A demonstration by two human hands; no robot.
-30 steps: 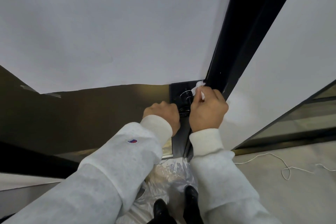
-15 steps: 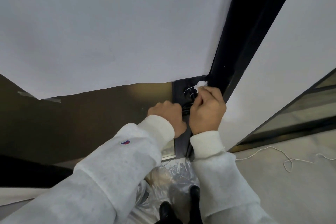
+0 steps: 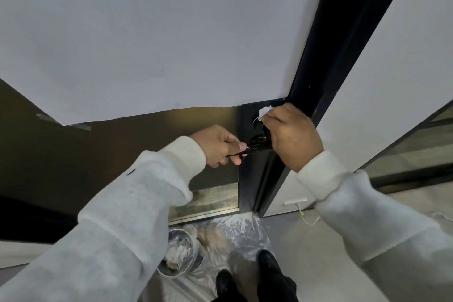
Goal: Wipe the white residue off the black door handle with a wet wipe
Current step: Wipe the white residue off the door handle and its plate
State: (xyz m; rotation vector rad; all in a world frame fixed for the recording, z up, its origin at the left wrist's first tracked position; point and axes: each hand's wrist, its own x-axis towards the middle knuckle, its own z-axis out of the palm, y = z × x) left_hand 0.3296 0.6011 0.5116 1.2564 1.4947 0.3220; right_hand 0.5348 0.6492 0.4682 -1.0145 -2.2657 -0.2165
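Observation:
The black door handle (image 3: 255,147) sticks out from the black door edge at mid-frame, with thin white streaks on its lever and on the round plate above it. My left hand (image 3: 220,146) grips the free end of the lever. My right hand (image 3: 293,135) is closed on a crumpled white wet wipe (image 3: 264,111), pressed against the black plate just above the handle. Most of the wipe is hidden inside my fist.
A black door frame (image 3: 343,32) runs diagonally up to the right between white paper-covered panels. On the floor below lie a plastic sheet (image 3: 235,233), a metal bowl (image 3: 193,262) with white paste, my black shoes (image 3: 267,265) and a white cord (image 3: 308,220).
My left hand slid left along the lever and now pinches its end, exposing the handle. My right hand with the wipe stays at the plate above it. The camera tilted lower.

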